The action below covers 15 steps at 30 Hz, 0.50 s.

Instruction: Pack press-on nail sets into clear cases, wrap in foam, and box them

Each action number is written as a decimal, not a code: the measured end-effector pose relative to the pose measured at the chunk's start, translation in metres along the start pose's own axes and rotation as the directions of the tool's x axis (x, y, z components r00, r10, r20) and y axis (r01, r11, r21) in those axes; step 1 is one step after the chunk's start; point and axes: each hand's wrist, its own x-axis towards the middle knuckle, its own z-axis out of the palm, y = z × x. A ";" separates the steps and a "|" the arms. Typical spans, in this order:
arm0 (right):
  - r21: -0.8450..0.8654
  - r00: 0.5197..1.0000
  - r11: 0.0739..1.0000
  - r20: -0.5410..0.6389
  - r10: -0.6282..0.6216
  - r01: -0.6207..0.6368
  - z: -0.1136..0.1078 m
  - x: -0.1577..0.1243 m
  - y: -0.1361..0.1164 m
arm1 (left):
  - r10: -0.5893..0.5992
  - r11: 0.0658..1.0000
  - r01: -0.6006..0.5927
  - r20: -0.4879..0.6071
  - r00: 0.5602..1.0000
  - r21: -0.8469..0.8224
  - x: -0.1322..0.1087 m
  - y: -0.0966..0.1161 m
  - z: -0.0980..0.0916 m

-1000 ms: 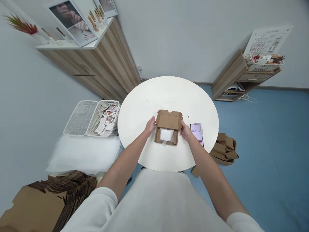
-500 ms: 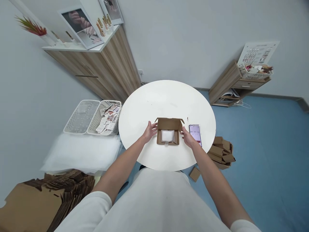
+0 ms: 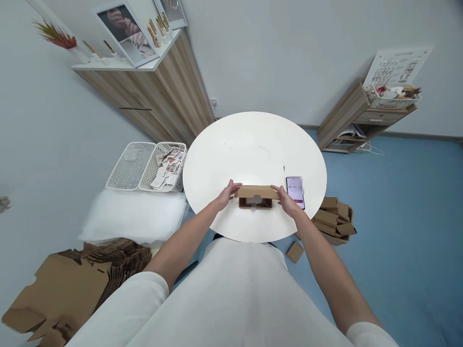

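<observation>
A small brown cardboard box point(image 3: 256, 197) sits on the near part of the round white table point(image 3: 253, 149). Its lid is folded down almost flat over the box, leaving a dark gap at the front. My left hand point(image 3: 228, 192) grips the lid's left end, fingers curled over it. My right hand point(image 3: 285, 199) holds the lid's right end the same way. The white pouch inside the box is hidden under the lid.
A phone point(image 3: 295, 192) with a lit screen lies just right of the box. Two white baskets point(image 3: 148, 165) stand on the left, one holding packets. Flat cardboard blanks point(image 3: 72, 284) lie lower left. Folded boxes point(image 3: 334, 219) sit on the blue floor right of the table.
The lid, upright before with the white pouch showing, has been swung down over the box. Both hands moved with it onto the lid's ends.
</observation>
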 end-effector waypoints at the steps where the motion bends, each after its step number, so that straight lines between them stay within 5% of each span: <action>1: -0.016 1.000 1.000 0.005 0.003 -0.003 0.000 -0.003 0.002 | 0.007 1.000 -0.008 0.007 1.000 0.024 -0.003 -0.003 0.001; 9: -0.158 0.986 0.985 -0.145 -0.087 0.064 0.022 -0.022 0.045 | 0.069 0.940 -0.007 -0.169 0.983 0.341 -0.025 -0.047 0.027; 15: -0.310 0.928 0.945 -0.311 -0.204 0.104 0.046 -0.025 0.072 | 0.148 0.865 -0.021 -0.215 0.965 0.501 -0.026 -0.061 0.038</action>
